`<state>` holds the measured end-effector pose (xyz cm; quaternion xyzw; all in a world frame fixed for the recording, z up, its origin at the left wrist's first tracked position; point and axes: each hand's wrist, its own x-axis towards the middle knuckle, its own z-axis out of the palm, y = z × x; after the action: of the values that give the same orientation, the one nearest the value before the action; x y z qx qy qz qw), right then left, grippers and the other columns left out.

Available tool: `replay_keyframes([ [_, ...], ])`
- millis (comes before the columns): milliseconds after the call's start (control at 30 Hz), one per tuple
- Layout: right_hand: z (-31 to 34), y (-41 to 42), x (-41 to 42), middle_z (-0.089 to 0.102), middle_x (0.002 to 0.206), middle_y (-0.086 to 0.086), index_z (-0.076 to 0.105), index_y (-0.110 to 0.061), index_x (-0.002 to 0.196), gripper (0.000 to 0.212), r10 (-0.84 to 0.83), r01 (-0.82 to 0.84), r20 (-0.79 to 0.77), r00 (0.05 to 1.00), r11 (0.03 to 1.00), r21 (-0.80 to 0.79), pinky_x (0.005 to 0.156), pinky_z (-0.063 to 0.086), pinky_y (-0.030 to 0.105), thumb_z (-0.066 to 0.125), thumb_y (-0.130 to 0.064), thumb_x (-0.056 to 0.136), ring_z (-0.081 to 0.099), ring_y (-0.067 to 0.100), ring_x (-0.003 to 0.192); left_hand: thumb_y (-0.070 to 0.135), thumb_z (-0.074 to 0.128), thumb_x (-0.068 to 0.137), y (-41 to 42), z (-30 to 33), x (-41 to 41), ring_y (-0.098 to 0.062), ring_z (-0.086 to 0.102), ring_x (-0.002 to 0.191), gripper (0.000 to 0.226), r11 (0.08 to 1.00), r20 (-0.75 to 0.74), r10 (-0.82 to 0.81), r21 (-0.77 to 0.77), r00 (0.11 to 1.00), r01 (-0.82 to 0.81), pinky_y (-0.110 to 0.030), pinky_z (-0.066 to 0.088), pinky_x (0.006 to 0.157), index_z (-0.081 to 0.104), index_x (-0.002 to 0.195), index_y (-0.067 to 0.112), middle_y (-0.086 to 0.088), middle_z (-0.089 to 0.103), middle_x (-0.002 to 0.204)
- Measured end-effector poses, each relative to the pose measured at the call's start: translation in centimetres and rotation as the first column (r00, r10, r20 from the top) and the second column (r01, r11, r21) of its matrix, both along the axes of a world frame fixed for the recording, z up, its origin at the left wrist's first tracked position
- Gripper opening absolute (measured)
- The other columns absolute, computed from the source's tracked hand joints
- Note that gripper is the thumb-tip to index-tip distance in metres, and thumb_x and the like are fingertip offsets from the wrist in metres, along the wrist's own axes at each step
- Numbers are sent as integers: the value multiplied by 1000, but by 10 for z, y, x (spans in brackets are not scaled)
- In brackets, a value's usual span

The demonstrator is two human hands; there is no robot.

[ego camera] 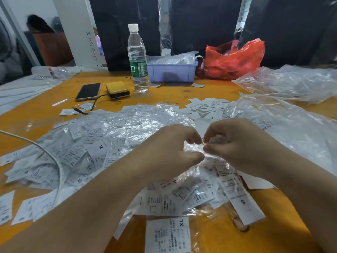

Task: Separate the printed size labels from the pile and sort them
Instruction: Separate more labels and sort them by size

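A wide pile of white printed size labels point(94, 148), many in clear plastic sleeves, covers the orange table point(175, 92). Both my hands meet over the pile's middle. My left hand point(169, 152) has its fingers curled, the fingertips close to the right hand's. My right hand point(235, 143) pinches a small clear plastic packet point(196, 148) with labels inside. A long strip marked S point(240, 198) lies under my right wrist, and an XL label point(168, 234) lies near the front edge. A loose heap of bare labels point(204, 106) sits behind my hands.
At the back stand a water bottle point(137, 59), a purple bin point(172, 71) and a red plastic bag point(235, 59). A phone point(88, 92) and a yellow box point(117, 89) lie at back left. Crumpled clear bags point(291, 83) fill the right side. A white cable point(49, 156) crosses the left pile.
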<state>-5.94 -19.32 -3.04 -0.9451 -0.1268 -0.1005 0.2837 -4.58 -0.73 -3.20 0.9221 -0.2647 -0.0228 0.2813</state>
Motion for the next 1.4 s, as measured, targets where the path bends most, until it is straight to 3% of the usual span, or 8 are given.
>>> replay_keyframes([
  [233, 7, 4, -3, 68, 65, -1, 70, -18, 91, 16, 150, -161, 58, 987, 895, 416, 54, 52, 31, 78, -23, 77, 62, 15, 57, 56, 58, 88, -2, 2, -1, 6, 57, 99, 29, 992, -22, -26, -120, 999, 23, -20, 45, 78, 67, 104, 33, 21, 65, 104],
  [333, 8, 4, -3, 68, 66, -6, 70, -18, 88, 8, 113, -143, 94, 989, 883, 447, 59, 54, 31, 74, -21, 82, 63, 10, 61, 52, 58, 91, -3, 5, -3, 3, 61, 85, 26, 981, 31, -20, -194, 999, 26, -24, 49, 73, 72, 94, 30, 16, 69, 90],
  [533, 12, 0, -7, 68, 76, -8, 70, -30, 94, 17, 54, -57, 19, 998, 984, 168, 67, 56, 43, 66, -14, 90, 66, 14, 67, 40, 62, 91, 0, 6, -1, -10, 58, 65, 25, 972, 72, 92, -223, 993, -74, -23, 43, 56, 67, 74, 23, 5, 66, 72],
  [667, 17, 1, -12, 69, 68, -2, 68, -27, 90, 17, 108, -104, -11, 994, 973, 208, 62, 57, 46, 69, -10, 87, 65, 13, 58, 32, 67, 89, -2, 5, -3, -8, 58, 66, 8, 950, 71, 52, -310, 996, -28, -19, 43, 55, 66, 81, 29, 9, 66, 73],
  [900, 18, -7, -10, 64, 67, -7, 64, -29, 97, 16, -32, 31, 27, 999, 999, 4, 50, 40, 16, 70, -19, 87, 58, 4, 56, 25, 66, 89, -3, 6, -5, -9, 59, 64, 13, 953, 56, 19, -302, 998, -1, -19, 44, 53, 63, 79, 31, 11, 66, 75],
  [1033, 20, -14, -10, 58, 94, -6, 61, -33, 100, 21, -195, 168, -69, 978, 942, -292, 73, 53, 33, 61, -15, 90, 58, 14, 80, 21, 64, 87, -6, 5, -7, -11, 59, 66, 13, 956, 44, -4, -294, 999, 16, -23, 47, 56, 61, 80, 30, 9, 67, 77],
  [1200, 28, -15, -13, 60, 98, -3, 64, -24, 102, 22, -285, 289, 54, 957, 924, -250, 77, 52, 37, 52, -9, 90, 57, 19, 87, 19, 62, 85, -8, 3, -9, -5, 59, 68, 14, 965, 53, -29, -260, 998, 42, -15, 44, 54, 60, 80, 32, 15, 66, 80],
  [1400, 36, -20, -16, 63, 100, 11, 64, -10, 105, 28, -454, 405, -28, 891, 820, -403, 74, 50, 33, 47, 1, 85, 60, 30, 88, 25, 67, 89, -12, -2, -10, 1, 62, 80, 11, 963, 67, -63, -256, 996, 78, -14, 48, 67, 66, 84, 36, 24, 67, 87],
])
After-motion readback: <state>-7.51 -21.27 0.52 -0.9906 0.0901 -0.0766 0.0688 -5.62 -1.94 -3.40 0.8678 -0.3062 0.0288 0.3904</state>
